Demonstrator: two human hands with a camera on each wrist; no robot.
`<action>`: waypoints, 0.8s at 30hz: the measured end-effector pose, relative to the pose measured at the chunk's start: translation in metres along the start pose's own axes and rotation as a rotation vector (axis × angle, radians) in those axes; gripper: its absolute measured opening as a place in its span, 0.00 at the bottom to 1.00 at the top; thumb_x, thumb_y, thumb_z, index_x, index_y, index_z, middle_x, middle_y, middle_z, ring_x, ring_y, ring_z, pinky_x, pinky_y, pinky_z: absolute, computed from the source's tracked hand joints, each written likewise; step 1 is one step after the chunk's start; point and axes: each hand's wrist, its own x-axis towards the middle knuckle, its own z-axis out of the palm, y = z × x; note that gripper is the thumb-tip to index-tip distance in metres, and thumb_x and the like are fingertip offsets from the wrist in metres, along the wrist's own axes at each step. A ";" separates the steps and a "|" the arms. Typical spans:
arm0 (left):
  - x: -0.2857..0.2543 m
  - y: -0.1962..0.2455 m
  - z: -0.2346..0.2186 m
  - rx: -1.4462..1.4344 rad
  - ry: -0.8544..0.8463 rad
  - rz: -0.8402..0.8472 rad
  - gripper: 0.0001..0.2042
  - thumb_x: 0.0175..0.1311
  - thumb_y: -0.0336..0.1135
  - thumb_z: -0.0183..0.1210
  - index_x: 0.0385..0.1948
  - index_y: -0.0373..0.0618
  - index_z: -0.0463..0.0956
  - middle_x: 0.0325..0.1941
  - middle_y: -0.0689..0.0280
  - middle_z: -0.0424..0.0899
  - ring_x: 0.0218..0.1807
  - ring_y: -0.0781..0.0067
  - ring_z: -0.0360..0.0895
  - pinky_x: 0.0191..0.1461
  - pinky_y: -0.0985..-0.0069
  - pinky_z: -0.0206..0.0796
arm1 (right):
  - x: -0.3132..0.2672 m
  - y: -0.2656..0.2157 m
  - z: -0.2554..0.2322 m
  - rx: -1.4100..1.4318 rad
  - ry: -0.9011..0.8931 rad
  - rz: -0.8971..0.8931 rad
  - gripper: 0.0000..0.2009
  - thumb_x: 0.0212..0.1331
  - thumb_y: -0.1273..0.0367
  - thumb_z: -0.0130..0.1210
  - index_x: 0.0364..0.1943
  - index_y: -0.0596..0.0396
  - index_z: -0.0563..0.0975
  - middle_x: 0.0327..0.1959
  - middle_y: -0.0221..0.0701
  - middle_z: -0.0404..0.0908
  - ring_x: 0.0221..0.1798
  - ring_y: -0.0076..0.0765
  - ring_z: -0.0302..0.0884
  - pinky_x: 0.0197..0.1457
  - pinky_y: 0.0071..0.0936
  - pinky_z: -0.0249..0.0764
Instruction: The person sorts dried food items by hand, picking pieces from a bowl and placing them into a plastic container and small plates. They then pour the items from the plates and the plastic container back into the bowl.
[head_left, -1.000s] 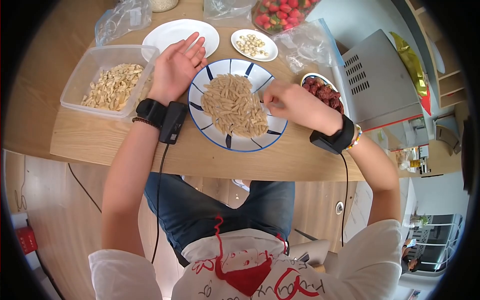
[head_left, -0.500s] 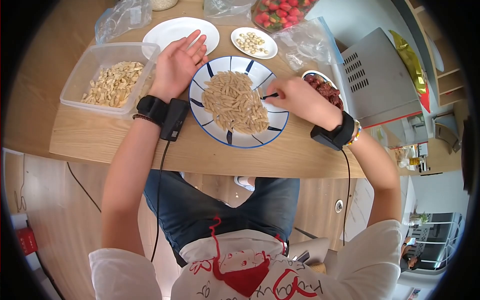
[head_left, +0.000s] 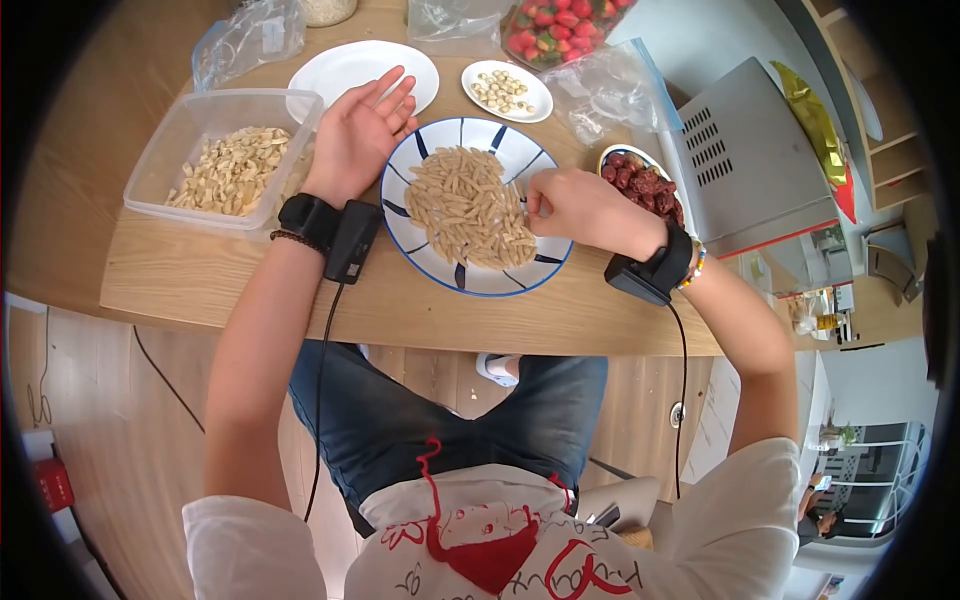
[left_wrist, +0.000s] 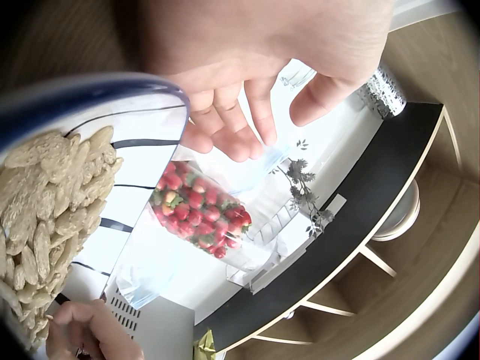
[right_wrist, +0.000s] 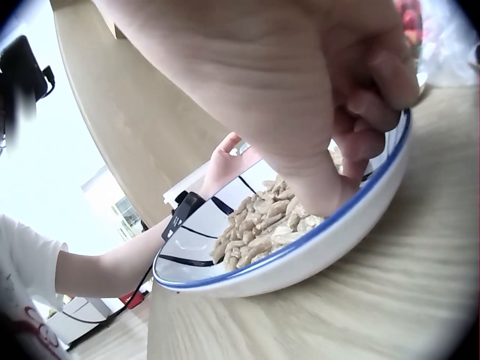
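A white bowl (head_left: 395, 235) with a blue rim and dark blue stripes holds a heap of tan, spindle-shaped dried pieces (head_left: 460, 200). My right hand (head_left: 590, 212) reaches over the bowl's right side. Its fingers are curled, with thumb and index fingertips close together by the heap's right edge; I cannot tell whether a piece is between them. In the right wrist view, the thumb (right_wrist: 319, 191) dips inside the rim beside the pieces. Left of the bowl, my left hand (head_left: 350, 145) lies palm up, fingers loosely extended and holding nothing.
A clear plastic box (head_left: 150, 195) with pale dried slices stands at left. Behind are a white plate (head_left: 335, 62), a small dish (head_left: 540, 105) of cream-coloured seeds and a bag of red fruit (head_left: 565, 30). Dark red dates (head_left: 640, 185) and a grey vented box (head_left: 740, 160) sit at right.
My right hand drew slightly away from the heap half a second ago, uncovering a bowl stripe; its fingertips are now back lower beside the pieces. The left hand stays nearly still.
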 end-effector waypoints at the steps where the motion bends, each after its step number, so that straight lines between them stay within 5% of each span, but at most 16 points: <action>1: 0.000 0.001 -0.001 0.001 0.005 0.000 0.22 0.64 0.35 0.46 0.59 0.37 0.58 0.54 0.59 0.69 0.48 0.68 0.69 0.54 0.70 0.62 | -0.001 -0.001 -0.007 0.117 -0.027 0.030 0.08 0.51 0.67 0.54 0.30 0.58 0.76 0.26 0.31 0.78 0.30 0.29 0.74 0.35 0.25 0.69; 3: 0.000 0.001 -0.001 0.006 -0.011 -0.011 0.22 0.64 0.35 0.46 0.59 0.37 0.58 0.54 0.59 0.69 0.48 0.68 0.70 0.54 0.70 0.61 | 0.003 0.007 -0.018 0.445 -0.037 0.002 0.09 0.54 0.66 0.52 0.32 0.58 0.74 0.25 0.22 0.74 0.29 0.19 0.69 0.34 0.18 0.66; 4: 0.000 0.002 -0.002 0.007 -0.019 -0.017 0.22 0.64 0.36 0.46 0.59 0.37 0.58 0.54 0.59 0.69 0.48 0.68 0.70 0.54 0.70 0.61 | -0.002 0.007 -0.028 0.793 -0.096 0.192 0.10 0.54 0.63 0.52 0.30 0.57 0.73 0.34 0.24 0.73 0.36 0.17 0.65 0.39 0.18 0.65; 6: -0.001 0.002 -0.001 0.020 -0.001 -0.002 0.22 0.64 0.36 0.47 0.59 0.38 0.59 0.55 0.59 0.69 0.48 0.68 0.70 0.54 0.70 0.61 | 0.003 0.019 -0.026 1.434 -0.133 -0.040 0.12 0.57 0.61 0.48 0.30 0.58 0.70 0.35 0.28 0.68 0.36 0.19 0.62 0.39 0.18 0.63; 9: -0.001 0.000 0.003 0.022 0.021 0.007 0.22 0.64 0.36 0.47 0.59 0.38 0.59 0.54 0.59 0.70 0.48 0.68 0.70 0.55 0.70 0.61 | 0.009 0.020 -0.013 2.025 -0.350 -0.217 0.13 0.59 0.61 0.45 0.32 0.58 0.67 0.32 0.28 0.63 0.34 0.22 0.60 0.37 0.18 0.62; 16: -0.001 0.001 -0.001 0.001 -0.014 -0.004 0.22 0.64 0.35 0.47 0.58 0.37 0.59 0.54 0.60 0.70 0.48 0.68 0.70 0.55 0.70 0.61 | 0.022 0.016 -0.002 1.838 -0.361 -0.004 0.11 0.64 0.63 0.46 0.29 0.56 0.68 0.24 0.22 0.60 0.26 0.19 0.58 0.29 0.16 0.59; 19: -0.001 0.001 -0.001 0.012 0.002 -0.002 0.22 0.64 0.35 0.47 0.58 0.37 0.60 0.54 0.60 0.70 0.48 0.68 0.70 0.55 0.70 0.61 | 0.009 0.006 -0.011 1.163 -0.197 0.249 0.09 0.63 0.67 0.50 0.31 0.59 0.73 0.22 0.20 0.64 0.24 0.16 0.60 0.28 0.16 0.60; 22: -0.001 0.001 -0.001 0.020 -0.001 -0.002 0.22 0.64 0.35 0.47 0.58 0.37 0.60 0.53 0.59 0.70 0.48 0.68 0.70 0.55 0.71 0.61 | 0.003 -0.006 0.001 0.583 -0.118 -0.083 0.08 0.60 0.67 0.54 0.34 0.59 0.77 0.22 0.19 0.69 0.27 0.14 0.64 0.29 0.16 0.62; 24: -0.001 0.001 -0.001 0.027 0.014 0.004 0.22 0.64 0.36 0.46 0.58 0.37 0.60 0.53 0.59 0.71 0.48 0.68 0.70 0.55 0.71 0.61 | -0.005 -0.015 0.002 0.409 -0.122 -0.034 0.07 0.57 0.68 0.57 0.36 0.56 0.78 0.22 0.20 0.73 0.26 0.15 0.66 0.30 0.18 0.64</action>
